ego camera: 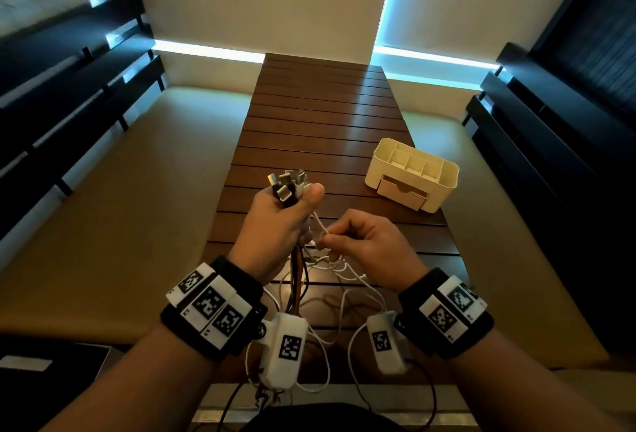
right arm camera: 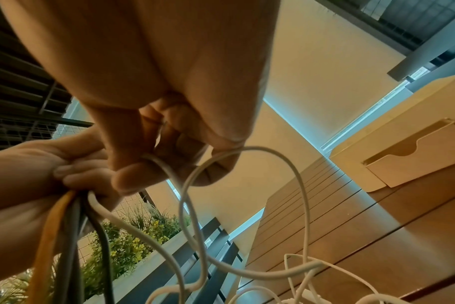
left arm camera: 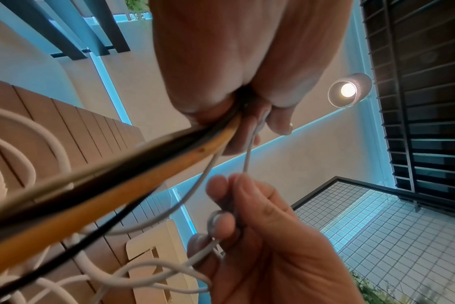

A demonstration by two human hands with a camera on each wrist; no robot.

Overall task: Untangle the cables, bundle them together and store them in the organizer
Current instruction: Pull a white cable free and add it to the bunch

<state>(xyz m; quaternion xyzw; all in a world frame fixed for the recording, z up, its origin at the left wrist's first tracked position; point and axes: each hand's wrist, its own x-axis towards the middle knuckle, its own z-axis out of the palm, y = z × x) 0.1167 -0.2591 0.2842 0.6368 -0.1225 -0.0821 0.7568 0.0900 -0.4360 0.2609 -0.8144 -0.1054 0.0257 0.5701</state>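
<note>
My left hand point(ego camera: 280, 221) grips a bunch of cables point(ego camera: 297, 277) upright above the table, their metal plugs point(ego camera: 288, 183) sticking out above the fist. Black, orange and white strands point(left arm camera: 133, 164) hang from under it. My right hand point(ego camera: 358, 239), just to the right, pinches one thin white cable point(ego camera: 318, 223) that runs up to the left fist; it shows as a white cable point(left arm camera: 248, 152) in the left wrist view. White loops point(right arm camera: 247, 205) trail from the right fingers down to the table. The cream organizer point(ego camera: 413, 173) stands further right.
The slatted wooden table point(ego camera: 320, 115) stretches ahead, with loose white cable loops point(ego camera: 344, 294) lying on its near end. The organizer has open top compartments and a closed front drawer point(right arm camera: 416, 152). Beige benches flank the table, with dark slatted backs on both sides.
</note>
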